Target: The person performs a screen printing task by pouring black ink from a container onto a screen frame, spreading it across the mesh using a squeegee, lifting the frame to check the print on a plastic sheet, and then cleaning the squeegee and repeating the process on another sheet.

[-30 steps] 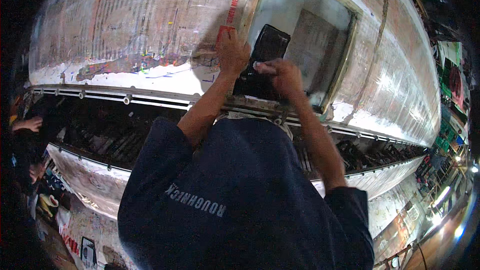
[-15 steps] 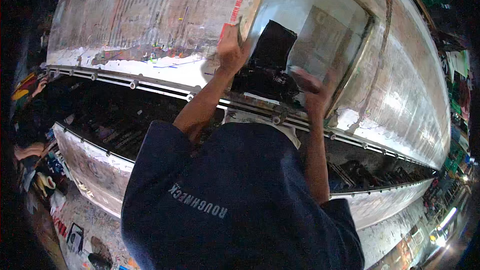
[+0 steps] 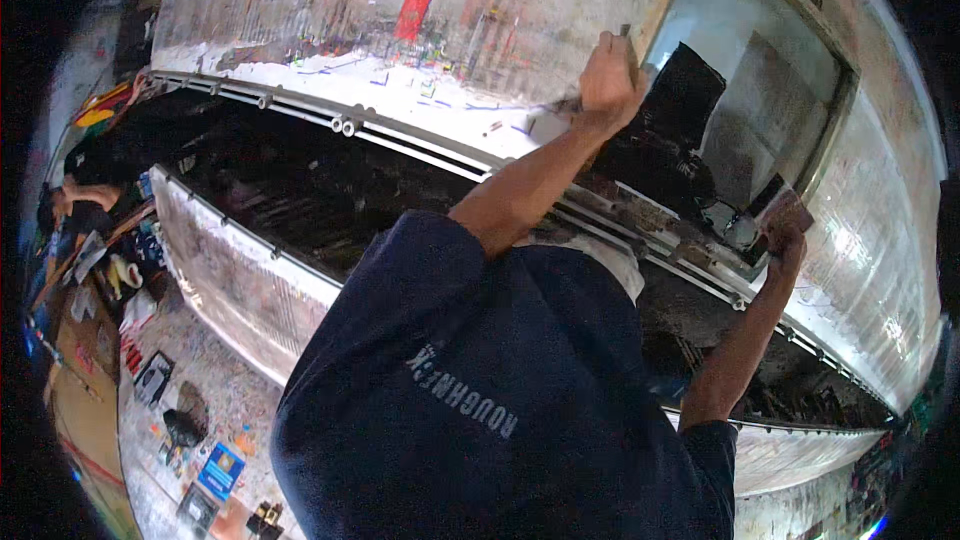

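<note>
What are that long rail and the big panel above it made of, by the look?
Rail: probably bare metal, since it is pale, glossy and tubular with round end caps. Panel: a hard flat sheet covered in paper-like print and paint smears; its core cannot be told.

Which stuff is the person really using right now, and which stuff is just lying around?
In use:
- left hand gripping a thin tool at the edge of the paper-covered board
- right hand on the frame's lower corner
- framed screen
- metal rails

Lying about:
- small boxes and scraps on the floor
- colourful clutter
</note>
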The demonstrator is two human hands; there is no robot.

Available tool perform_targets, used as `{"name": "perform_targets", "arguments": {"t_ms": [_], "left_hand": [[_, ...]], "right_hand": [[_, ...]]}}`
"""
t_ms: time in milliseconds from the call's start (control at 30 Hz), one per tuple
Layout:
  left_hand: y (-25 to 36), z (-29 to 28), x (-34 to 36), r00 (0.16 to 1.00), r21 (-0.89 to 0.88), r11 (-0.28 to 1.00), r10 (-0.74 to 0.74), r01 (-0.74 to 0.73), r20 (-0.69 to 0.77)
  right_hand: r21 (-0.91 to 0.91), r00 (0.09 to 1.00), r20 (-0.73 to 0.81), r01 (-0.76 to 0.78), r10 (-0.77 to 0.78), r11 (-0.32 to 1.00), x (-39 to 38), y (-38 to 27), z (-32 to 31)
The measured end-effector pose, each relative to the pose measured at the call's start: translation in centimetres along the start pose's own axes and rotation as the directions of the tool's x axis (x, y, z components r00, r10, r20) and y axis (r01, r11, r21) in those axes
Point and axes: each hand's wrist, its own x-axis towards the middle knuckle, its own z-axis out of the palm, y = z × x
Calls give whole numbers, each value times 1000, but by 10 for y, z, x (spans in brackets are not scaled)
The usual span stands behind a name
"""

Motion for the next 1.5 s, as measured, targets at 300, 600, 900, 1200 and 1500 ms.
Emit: {"name": "perform_targets", "arguments": {"t_ms": [300, 600, 900, 1200, 1500], "left_hand": [[-18, -13, -24, 997, 125, 991, 59, -52, -52], [-44, -15, -16, 987, 183, 975, 143, -127, -78], [-53, -12, -17, 1000, 167, 986, 28, -28, 5], [-60, -11, -18, 998, 130, 991, -5, -3, 61], [-61, -13, -16, 997, 134, 990, 38, -47, 66]], "right_hand": [[-25, 989, -141, -43, 39, 999, -19, 81, -17], [10, 971, -226, 81, -77, 997, -53, 88, 20], [-162, 972, -218, -121, 85, 979, -72, 60, 36], [-728, 749, 620, 661, -236, 185, -76, -40, 278], [-677, 643, 624, 728, -444, 103, -95, 17, 301]]}}
